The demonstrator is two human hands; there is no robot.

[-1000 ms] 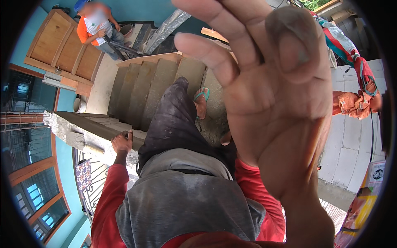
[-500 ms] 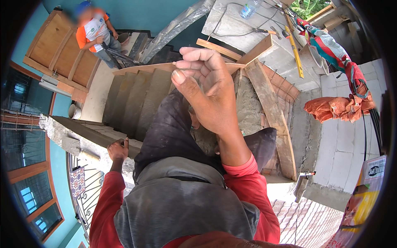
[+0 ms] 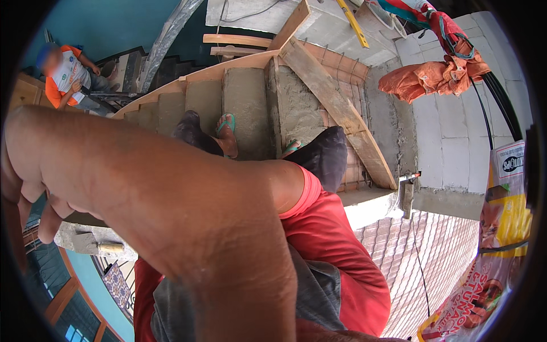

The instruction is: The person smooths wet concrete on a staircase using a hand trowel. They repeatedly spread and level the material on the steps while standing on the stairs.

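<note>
My right hand (image 3: 134,182) looms very close, stretched leftward across the picture. Its fingers bend down at the left edge, slightly apart, and I see nothing held in them. The palm side and some fingertips are hidden. Behind the hand, my feet in green flip-flops (image 3: 227,124) stand on grey cement stairs (image 3: 245,97). My left sleeve (image 3: 146,293) shows at the lower left, but my left hand is out of sight. A wooden plank (image 3: 342,117) lies slantwise right of my feet, beside a bed of brick and reinforcing bars (image 3: 356,91).
Another person (image 3: 68,74) in an orange and white shirt is at the upper left. A yellow level (image 3: 353,23) rests on a concrete slab at the top. An orange sack (image 3: 430,80) hangs by the block wall (image 3: 456,137). A printed plastic sack (image 3: 501,228) is at the right.
My right hand has come closer and swung left, turning from a loose curl to a stretch across the view. My left hand, before resting on the wall, is now hidden. The view has shifted.
</note>
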